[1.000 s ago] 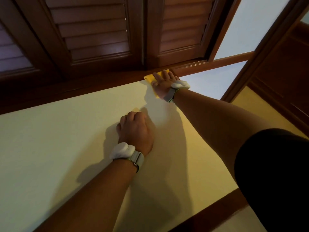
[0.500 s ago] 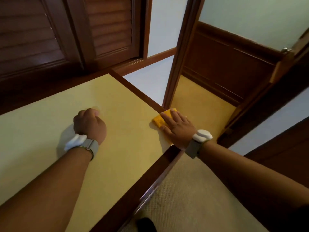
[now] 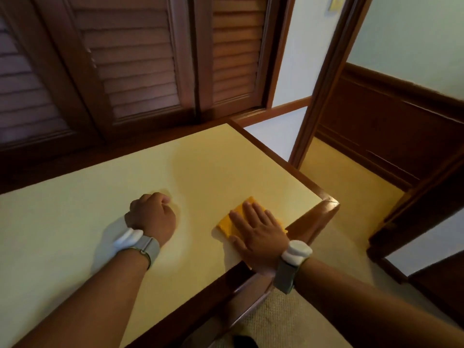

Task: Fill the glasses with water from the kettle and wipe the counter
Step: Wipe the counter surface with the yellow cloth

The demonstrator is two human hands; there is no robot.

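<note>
A yellow cloth (image 3: 229,222) lies on the pale yellow counter (image 3: 75,209) near its front right corner. My right hand (image 3: 258,232) presses flat on the cloth with straight fingers. My left hand (image 3: 153,214) rests on the counter to the left as a fist, holding nothing. A darker damp streak (image 3: 200,159) runs across the counter behind the hands. No kettle or glasses are in view.
Dark wooden louvred shutters (image 3: 130,71) stand behind the counter. A wooden trim edge (image 3: 311,217) borders the counter's right and front sides. A wooden door frame (image 3: 324,84) rises at the right, with beige carpet (image 3: 288,320) below.
My right hand has drawn the cloth from the counter's far edge toward me along the right side, then slightly left. My left hand stays fisted on the counter.
</note>
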